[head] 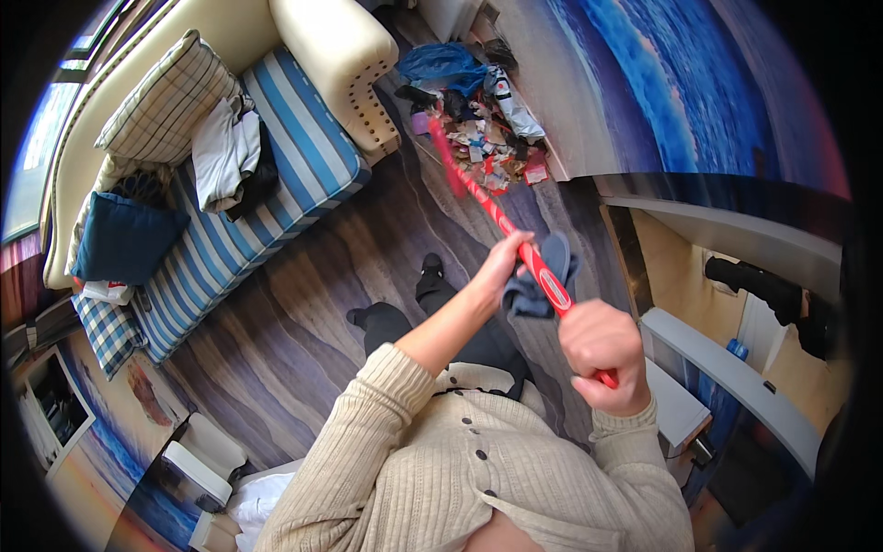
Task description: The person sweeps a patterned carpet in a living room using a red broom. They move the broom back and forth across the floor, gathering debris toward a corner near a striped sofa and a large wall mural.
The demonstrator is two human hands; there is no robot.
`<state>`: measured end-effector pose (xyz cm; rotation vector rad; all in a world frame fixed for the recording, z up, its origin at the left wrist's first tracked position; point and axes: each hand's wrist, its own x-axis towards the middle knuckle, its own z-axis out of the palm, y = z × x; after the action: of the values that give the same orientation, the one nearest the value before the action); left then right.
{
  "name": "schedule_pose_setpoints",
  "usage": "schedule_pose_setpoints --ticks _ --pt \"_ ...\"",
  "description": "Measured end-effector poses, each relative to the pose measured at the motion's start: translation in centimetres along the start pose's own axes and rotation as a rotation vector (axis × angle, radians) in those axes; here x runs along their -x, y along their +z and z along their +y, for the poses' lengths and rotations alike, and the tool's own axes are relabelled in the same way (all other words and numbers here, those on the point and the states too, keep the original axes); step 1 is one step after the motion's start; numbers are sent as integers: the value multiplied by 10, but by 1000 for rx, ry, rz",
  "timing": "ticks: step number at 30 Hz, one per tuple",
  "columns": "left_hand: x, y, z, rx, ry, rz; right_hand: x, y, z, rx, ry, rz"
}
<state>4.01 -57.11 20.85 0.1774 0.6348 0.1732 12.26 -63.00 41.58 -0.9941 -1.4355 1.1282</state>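
Observation:
A red patterned broom handle (493, 210) slants across the view in both of my hands. My left hand (507, 259) is closed around its middle, while my right hand (603, 352) grips the end nearer my body. The blurred red broom head (447, 155) is at the left edge of a heap of litter (490, 148) made of paper scraps, wrappers and other small pieces. A crumpled blue plastic bag (441, 65) and a white and black plastic packet (514, 107) lie with the heap. Beyond the handle, a dark grey-blue slipper or cloth item (531, 293) shows, partly hidden.
To the left stands a cream sofa (331, 62) with a striped seat, cushions (127, 238) and folded clothes (224, 155). A wall with a blue sea picture (662, 76) rises at the right. A white curved desk or shelf (731, 386) stands at the lower right.

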Motion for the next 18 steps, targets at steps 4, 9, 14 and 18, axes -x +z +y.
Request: schedule_pose_setpoints --ticks 4,9,14,18 --pt "27 -7 -32 192 -218 55 21 -7 -5 -131 107 79" --pt "13 -32 -51 268 -328 118 16 -18 35 -146 156 -114" --pt "-26 -53 -38 156 -178 66 6 -10 52 -71 77 -308" --pt "-16 -38 -31 92 -59 22 20 8 33 31 -9 -366"
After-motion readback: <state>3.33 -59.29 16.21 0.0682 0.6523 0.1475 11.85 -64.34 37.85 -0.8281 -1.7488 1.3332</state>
